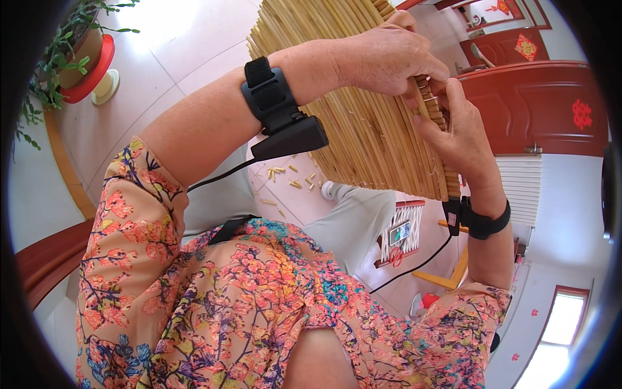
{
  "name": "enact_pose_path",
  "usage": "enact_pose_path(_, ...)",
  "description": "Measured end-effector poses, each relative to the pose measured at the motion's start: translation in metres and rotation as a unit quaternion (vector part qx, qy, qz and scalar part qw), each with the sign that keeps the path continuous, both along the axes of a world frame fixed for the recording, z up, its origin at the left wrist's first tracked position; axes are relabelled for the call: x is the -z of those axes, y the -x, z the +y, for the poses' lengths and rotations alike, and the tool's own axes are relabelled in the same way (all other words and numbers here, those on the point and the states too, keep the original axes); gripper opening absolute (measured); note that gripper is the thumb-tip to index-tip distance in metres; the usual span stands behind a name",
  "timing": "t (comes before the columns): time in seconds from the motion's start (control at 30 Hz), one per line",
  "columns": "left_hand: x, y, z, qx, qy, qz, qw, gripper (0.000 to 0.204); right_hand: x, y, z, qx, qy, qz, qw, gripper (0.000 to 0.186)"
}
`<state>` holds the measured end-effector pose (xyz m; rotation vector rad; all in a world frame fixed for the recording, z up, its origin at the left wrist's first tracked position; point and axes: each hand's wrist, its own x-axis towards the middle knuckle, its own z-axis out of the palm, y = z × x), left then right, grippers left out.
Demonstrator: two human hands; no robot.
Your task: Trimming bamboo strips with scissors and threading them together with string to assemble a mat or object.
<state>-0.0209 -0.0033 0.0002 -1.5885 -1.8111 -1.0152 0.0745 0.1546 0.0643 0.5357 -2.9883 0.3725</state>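
A mat of straight yellow stalks, bound side by side with thin thread, is held up in front of me, tilted. My left hand reaches across its face, with fingers closed on the right edge near the top. Just below it, my right hand pinches the same edge, its thumb lying on the face and its fingers curled around the stalk ends. The fingertips of both hands nearly meet at the short cut ends along this edge. Part of the left fingers is hidden behind the mat.
Short stalk pieces lie scattered on the tiled floor. A low woven-cord stool carries a phone. A potted plant stands at upper left, red furniture at upper right. Black straps with cables circle both forearms.
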Motion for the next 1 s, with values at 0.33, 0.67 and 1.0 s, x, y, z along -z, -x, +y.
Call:
enact_pose_path(0.33, 0.003, -0.005, -0.011, 0.035, -0.014, -0.011, 0.999, 0.025, -0.019, -0.009, -0.018, 0.033, 0.004, -0.101, 0.994, 0.032)
enact_pose_path(0.67, 0.002, -0.041, -0.066, 0.141, -0.025, -0.025, 0.989, 0.013, -0.003, -0.027, -0.019, -0.144, 0.070, -0.087, 0.983, 0.009)
enact_pose_path(1.0, 0.029, -0.068, -0.085, 0.164, -0.089, -0.046, 0.981, 0.010, 0.020, -0.042, -0.040, -0.331, -0.030, 0.000, 0.943, 0.027)
